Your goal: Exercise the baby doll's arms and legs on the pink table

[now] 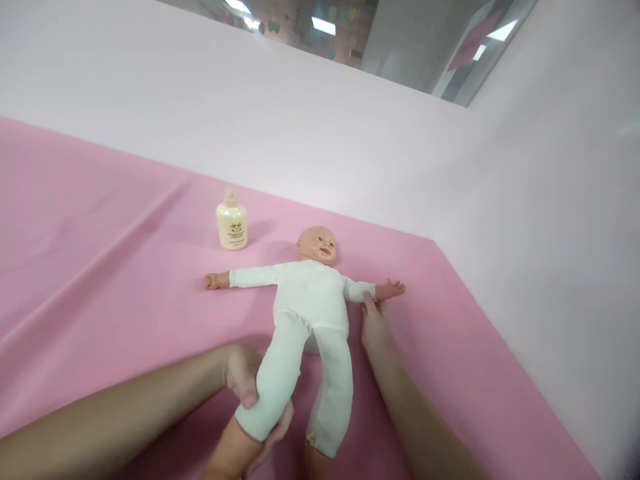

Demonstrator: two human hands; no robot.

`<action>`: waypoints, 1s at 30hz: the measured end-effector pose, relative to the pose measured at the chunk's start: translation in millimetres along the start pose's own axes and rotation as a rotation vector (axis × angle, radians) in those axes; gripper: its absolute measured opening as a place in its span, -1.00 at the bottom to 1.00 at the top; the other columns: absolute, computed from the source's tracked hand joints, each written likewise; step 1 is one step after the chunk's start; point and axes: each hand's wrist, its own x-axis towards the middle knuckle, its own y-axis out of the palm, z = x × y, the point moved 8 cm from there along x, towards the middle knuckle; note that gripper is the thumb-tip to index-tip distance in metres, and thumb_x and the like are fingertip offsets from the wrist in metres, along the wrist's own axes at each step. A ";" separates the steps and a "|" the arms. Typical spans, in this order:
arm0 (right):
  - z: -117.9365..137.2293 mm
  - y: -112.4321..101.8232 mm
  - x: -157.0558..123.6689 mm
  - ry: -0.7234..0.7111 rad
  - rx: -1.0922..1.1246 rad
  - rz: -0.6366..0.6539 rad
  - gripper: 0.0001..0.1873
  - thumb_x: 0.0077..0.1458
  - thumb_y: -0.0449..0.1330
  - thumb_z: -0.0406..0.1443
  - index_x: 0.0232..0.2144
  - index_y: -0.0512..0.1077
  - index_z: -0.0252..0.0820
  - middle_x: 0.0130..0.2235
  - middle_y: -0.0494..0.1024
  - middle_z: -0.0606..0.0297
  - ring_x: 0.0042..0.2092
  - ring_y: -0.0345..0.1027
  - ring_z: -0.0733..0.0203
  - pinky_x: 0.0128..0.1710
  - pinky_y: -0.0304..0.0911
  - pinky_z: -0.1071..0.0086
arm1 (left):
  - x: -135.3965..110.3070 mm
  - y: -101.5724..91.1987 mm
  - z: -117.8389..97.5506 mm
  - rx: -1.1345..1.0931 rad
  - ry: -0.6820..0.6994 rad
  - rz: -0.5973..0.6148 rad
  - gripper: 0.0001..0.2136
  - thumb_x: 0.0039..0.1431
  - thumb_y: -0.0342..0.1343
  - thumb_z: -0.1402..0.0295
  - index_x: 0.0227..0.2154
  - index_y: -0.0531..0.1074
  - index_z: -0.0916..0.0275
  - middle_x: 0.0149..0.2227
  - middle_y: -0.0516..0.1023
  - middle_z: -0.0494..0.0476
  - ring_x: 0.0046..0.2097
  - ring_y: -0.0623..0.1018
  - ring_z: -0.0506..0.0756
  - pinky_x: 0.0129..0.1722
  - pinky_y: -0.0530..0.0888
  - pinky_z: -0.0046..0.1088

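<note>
A baby doll (311,293) with a white cloth body lies on its back on the pink cloth, head away from me and arms spread. My left hand (245,380) is wrapped round the doll's lower leg on the left, thumb on top and fingers underneath. On the other side, my right hand (374,325) grips the doll's forearm near the wrist, its thumb on the white sleeve; most of its fingers are hidden beneath. The doll's feet run toward the bottom edge of the view.
A cream pump bottle (233,225) with a printed label stands beyond the doll's arm on the left. The pink cloth (125,267) has creases at left. White walls (280,133) rise behind and to the right, with a window (400,47) above.
</note>
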 end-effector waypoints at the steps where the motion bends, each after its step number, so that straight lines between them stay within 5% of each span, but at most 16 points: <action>1: 3.1 0.9 -3.5 -0.002 -0.027 0.015 0.20 0.34 0.35 0.24 0.75 -0.03 0.00 0.77 0.03 -0.01 0.71 0.15 -0.19 0.66 0.25 -0.13 | -1.7 13.5 10.4 -0.037 -0.104 0.169 -0.41 -0.05 0.61 -0.22 -0.26 0.71 0.23 -0.45 0.67 0.33 -0.47 0.68 0.37 -0.58 0.59 -0.15; 3: 14.6 8.3 -12.1 -0.081 -0.103 0.103 0.05 0.37 0.36 0.19 0.67 0.21 -0.12 0.65 0.32 -0.11 0.63 0.29 -0.23 0.66 0.26 -0.14 | -1.5 13.9 5.6 -0.163 -0.020 0.181 -0.38 0.15 0.38 -0.39 -0.31 0.62 0.17 -0.57 0.59 0.22 -0.63 0.51 0.20 -0.69 0.39 -0.32; 5: 28.2 20.1 -22.5 -0.227 -0.186 0.237 -0.23 0.40 0.36 0.09 0.48 0.48 -0.13 0.45 0.58 -0.10 0.50 0.48 -0.22 0.60 0.35 -0.17 | 0.6 0.8 -7.3 -0.195 0.141 0.036 -0.46 0.27 0.31 -0.30 -0.33 0.55 0.15 -0.62 0.48 0.08 -0.70 0.34 0.09 -0.72 0.24 -0.40; 10: 49.5 37.2 -41.1 -0.553 -0.314 0.424 -0.62 0.39 0.38 -0.15 0.20 0.70 0.01 0.20 0.73 0.03 0.32 0.63 -0.11 0.46 0.52 -0.10 | 2.1 -22.9 -24.2 -0.071 0.315 -0.266 -0.49 0.23 0.29 -0.24 -0.35 0.46 0.17 -0.61 0.33 -0.04 -0.61 0.19 0.04 -0.60 0.20 -0.41; 13: 44.3 33.4 -34.8 -0.474 -0.291 0.382 -0.60 0.37 0.39 -0.12 0.20 0.69 -0.02 0.21 0.73 0.01 0.30 0.63 -0.13 0.45 0.52 -0.13 | 3.1 -21.6 -17.0 -0.070 0.276 -0.255 -0.47 0.22 0.28 -0.27 -0.32 0.47 0.17 -0.57 0.35 -0.01 -0.57 0.25 0.07 -0.56 0.26 -0.39; 17: 22.4 21.2 -16.3 -0.184 -0.150 0.246 -0.27 0.32 0.39 0.09 0.40 0.55 -0.10 0.32 0.67 -0.09 0.40 0.56 -0.23 0.46 0.50 -0.16 | 4.1 0.0 -1.7 -0.081 0.135 -0.006 -0.42 0.10 0.35 -0.33 -0.34 0.52 0.15 -0.53 0.49 0.13 -0.53 0.44 0.18 -0.52 0.46 -0.27; 20: 7.8 9.3 -3.9 0.002 -0.040 0.101 0.08 0.32 0.33 0.20 0.68 0.16 -0.04 0.55 0.45 -0.10 0.53 0.43 -0.23 0.46 0.50 -0.14 | 2.9 10.0 7.2 -0.027 0.027 0.081 -0.42 0.02 0.43 -0.32 -0.32 0.57 0.14 -0.52 0.54 0.20 -0.46 0.56 0.29 -0.38 0.62 -0.09; 23: 1.8 1.3 -0.3 0.115 0.036 0.014 0.23 0.32 0.28 0.24 0.77 -0.17 0.10 0.72 0.14 -0.06 0.58 0.38 -0.20 0.42 0.55 -0.18 | 1.6 12.1 13.4 0.012 -0.036 0.114 -0.38 -0.05 0.47 -0.36 -0.32 0.59 0.13 -0.51 0.53 0.24 -0.26 0.69 0.46 -0.20 0.68 0.08; 26: 11.5 0.9 -5.9 0.056 -0.018 0.033 0.08 0.31 0.35 0.23 0.66 0.18 -0.01 0.62 0.35 -0.11 0.51 0.46 -0.24 0.43 0.53 -0.17 | -0.5 1.8 0.7 -0.079 0.121 0.087 -0.29 0.04 0.30 -0.55 -0.40 0.53 0.10 -0.58 0.44 0.15 -0.22 0.67 0.44 -0.12 0.67 0.09; 30: 35.6 14.4 -22.7 -0.205 -0.177 0.194 -0.36 0.25 0.46 0.08 0.23 0.65 -0.11 0.21 0.73 -0.06 0.29 0.64 -0.26 0.42 0.53 -0.18 | -4.8 -19.5 -22.7 -0.094 0.295 0.015 -0.31 0.21 0.19 -0.54 -0.43 0.42 0.07 -0.64 0.30 -0.02 -0.44 0.45 0.19 -0.07 0.68 0.00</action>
